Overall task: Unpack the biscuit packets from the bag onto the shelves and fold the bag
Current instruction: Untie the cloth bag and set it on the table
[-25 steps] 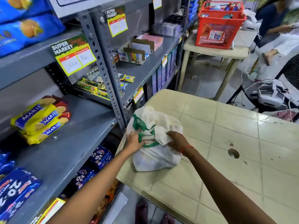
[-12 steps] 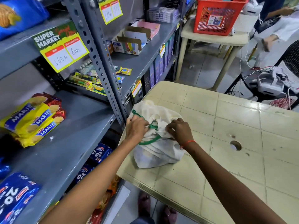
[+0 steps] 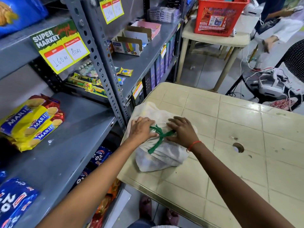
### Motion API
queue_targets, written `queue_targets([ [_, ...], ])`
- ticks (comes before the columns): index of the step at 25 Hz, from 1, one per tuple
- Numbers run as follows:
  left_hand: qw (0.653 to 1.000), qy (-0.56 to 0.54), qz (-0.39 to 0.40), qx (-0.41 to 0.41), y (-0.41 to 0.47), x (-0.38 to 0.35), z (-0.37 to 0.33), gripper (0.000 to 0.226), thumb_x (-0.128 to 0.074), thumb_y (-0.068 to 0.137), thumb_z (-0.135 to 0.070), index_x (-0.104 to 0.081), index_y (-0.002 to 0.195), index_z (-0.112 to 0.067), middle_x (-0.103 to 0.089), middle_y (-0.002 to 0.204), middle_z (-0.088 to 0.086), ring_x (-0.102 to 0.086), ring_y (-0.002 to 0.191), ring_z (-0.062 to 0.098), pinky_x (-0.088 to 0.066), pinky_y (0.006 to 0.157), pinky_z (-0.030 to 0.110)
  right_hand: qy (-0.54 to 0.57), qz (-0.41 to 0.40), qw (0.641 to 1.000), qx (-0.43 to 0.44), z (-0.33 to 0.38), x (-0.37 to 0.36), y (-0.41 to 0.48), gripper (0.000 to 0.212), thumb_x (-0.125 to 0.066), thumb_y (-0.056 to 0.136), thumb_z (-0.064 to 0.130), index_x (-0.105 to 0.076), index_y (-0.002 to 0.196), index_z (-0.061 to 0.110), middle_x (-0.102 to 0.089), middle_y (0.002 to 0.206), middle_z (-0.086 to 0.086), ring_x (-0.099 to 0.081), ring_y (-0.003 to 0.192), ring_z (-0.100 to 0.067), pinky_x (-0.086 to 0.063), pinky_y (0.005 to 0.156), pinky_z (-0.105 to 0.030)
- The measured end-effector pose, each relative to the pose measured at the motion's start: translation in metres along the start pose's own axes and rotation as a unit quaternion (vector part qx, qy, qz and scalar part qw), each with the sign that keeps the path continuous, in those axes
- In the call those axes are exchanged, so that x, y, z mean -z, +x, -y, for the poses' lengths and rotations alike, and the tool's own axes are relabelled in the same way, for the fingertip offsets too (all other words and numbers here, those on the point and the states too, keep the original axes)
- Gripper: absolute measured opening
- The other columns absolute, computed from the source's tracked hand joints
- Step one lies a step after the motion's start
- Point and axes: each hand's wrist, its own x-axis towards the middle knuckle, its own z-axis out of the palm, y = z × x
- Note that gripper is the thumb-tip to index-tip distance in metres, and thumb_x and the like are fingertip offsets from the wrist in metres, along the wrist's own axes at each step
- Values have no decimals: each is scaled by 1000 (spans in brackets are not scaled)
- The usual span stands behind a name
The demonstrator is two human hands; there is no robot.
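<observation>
Your 2 hands lay on the bag (image 3: pixel 162 154), a crumpled white cloth bundle with green handles (image 3: pixel 158 134), which sat at the near-left corner of the cream table (image 3: pixel 230 129), close to the grey shelves (image 3: pixel 65 145).

Your left hand (image 3: pixel 142 130) pressed down on the left of the bundle's top, palm flat and fingers spread toward the far side, with the thumb against the green handles. It was an open, pressing grip; it closed around nothing that I could see. Your right hand (image 3: pixel 182 130) sat just right of the handles, also palm down, fingers splayed to the left and touching the cloth, with the thumb low on the green strap. It too looked more like a flat press than a clasp, though whether the thumb pinched the strap under the palm I cannot tell.

So the bag lay directly beneath both grips, with the knot of green handles between your 2 hands and the bulk of the cloth spilling toward you, below your wrists. More cloth showed on the far side, past your fingertips.

On the shelf to the left, the yellow Marie biscuit packets (image 3: pixel 31 122) sat stacked, well apart from the bag. Blue 20-20 packets (image 3: pixel 13 203) lay at the near-left end of that same shelf, and more showed on the lower shelf beneath it.

A red basket (image 3: pixel 217 18) stood on a second table, far right.
</observation>
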Motion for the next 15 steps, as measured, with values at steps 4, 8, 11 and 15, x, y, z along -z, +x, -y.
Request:
queue_targets([
  [4,990,-66,-89,93,-1,7,17,21,-66,84,-32,-72,102,-24,-68,100,5,-63,94,27,-41,73,32,128,-103,982,-98,-18,1,-7,20,-64,85,14,-74,101,8,-73,111,-14,-62,115,-30,-44,98,-39],
  [8,957,-124,-114,236,-18,21,69,19,-64,83,-26,-69,98,-15,-68,103,15,-63,97,36,-45,69,34,219,-162,886,-375,-63,23,-12,29,-61,88,17,-68,112,1,-69,115,-23,-62,110,-36,-48,90,-37],
  [11,968,-70,-160,179,-20,17,50,51,-64,79,-28,-53,127,-16,-55,123,12,-53,110,34,-46,87,42,174,-171,926,-289,-34,19,-9,43,-66,83,15,-57,123,4,-59,126,-20,-51,117,-37,-43,97,-39],
  [15,991,71,-76,-86,-12,1,3,64,-59,83,-38,-38,142,-23,-53,133,3,-46,124,24,-35,101,40,89,-127,987,-30,17,-4,-2,42,-66,78,19,-60,117,5,-61,119,-18,-53,112,-36,-40,95,-36],
])
